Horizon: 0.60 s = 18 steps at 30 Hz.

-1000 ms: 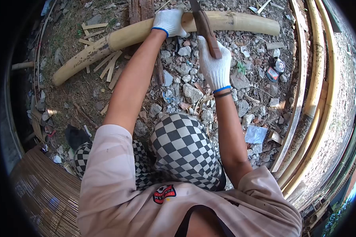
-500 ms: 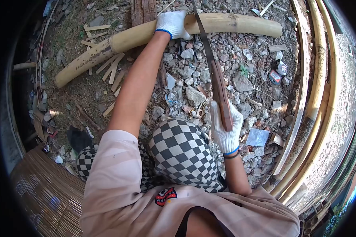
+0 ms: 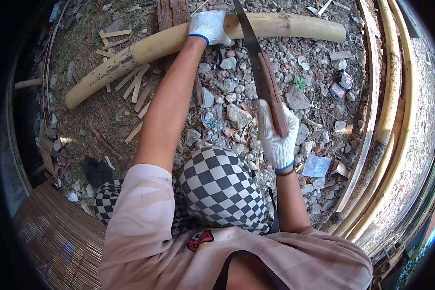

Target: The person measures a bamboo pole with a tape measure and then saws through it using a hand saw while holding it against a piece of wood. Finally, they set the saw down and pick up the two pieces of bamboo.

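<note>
A thick bamboo pole (image 3: 164,46) lies crosswise ahead of me, over a weathered wooden beam (image 3: 172,13). My left hand (image 3: 208,26), in a white knit glove with a blue cuff, is wrapped over the top of the pole and presses on it. In my gloved right hand (image 3: 278,133) is a handsaw (image 3: 271,92), gripped by its brown wooden handle. The dark saw blade crosses the pole just right of my left hand, its far end reaching past the bamboo.
Rubble and stones (image 3: 239,116) cover the ground. Bamboo strips (image 3: 136,87) lie beneath the pole at left. A tape measure (image 3: 338,91) and a clear plastic piece (image 3: 316,166) rest at right. Long bamboo poles (image 3: 389,121) run along the right side; a slatted bamboo mat (image 3: 58,237) is at lower left.
The right hand and saw have moved forward, away from my body, with the blade sliding farther across the bamboo. My left hand keeps its hold on the pole.
</note>
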Tool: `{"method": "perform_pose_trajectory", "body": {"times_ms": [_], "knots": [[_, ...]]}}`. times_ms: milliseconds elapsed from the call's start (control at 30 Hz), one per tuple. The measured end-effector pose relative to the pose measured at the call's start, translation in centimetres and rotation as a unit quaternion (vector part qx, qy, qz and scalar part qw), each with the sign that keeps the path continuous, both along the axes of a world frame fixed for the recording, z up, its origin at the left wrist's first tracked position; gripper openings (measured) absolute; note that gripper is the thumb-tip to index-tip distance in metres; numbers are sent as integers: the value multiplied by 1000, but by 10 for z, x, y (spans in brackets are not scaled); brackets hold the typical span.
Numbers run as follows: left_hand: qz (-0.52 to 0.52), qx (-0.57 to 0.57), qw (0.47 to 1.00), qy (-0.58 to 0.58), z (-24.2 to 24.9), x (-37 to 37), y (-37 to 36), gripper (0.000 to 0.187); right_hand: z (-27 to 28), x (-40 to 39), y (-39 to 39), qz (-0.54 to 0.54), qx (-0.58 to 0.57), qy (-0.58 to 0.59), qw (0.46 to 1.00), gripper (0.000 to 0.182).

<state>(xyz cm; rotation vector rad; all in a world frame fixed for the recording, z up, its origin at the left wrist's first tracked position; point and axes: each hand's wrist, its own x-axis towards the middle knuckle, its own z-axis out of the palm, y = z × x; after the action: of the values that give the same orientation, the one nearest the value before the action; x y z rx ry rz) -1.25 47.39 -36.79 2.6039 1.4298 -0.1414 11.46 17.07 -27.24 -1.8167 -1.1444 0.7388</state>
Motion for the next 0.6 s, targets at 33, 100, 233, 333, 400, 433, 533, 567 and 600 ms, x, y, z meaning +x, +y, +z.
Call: {"method": "perform_pose_trajectory", "body": {"times_ms": [33,100,233,333,400,433,533,567,600], "knots": [[10,11,1000,6,-1,1,-3,82,-22,1,54,3,25,12,1000,30],[-2,16,1000,-13,-8,-5,7,79,-41,1,125,23,64,-2,998,30],[8,-42,999,-17,14,1,1,87,-10,4,37,5,-45,14,999,27],[10,19,1000,-12,29,1,0,93,-4,-6,-13,-32,21,47,998,30],[17,-4,1000,-12,7,1,4,94,-6,-1,8,12,12,-17,1000,30],[13,-21,999,-20,9,0,2,94,-18,0,52,19,-18,21,999,30],[10,-47,999,-9,27,1,7,92,-45,-4,133,51,110,-91,988,31],[6,-61,998,2,30,3,5,91,-42,3,113,37,46,-22,998,28],[3,-69,998,15,29,2,-6,91,-24,4,72,21,-30,50,998,27]]}}
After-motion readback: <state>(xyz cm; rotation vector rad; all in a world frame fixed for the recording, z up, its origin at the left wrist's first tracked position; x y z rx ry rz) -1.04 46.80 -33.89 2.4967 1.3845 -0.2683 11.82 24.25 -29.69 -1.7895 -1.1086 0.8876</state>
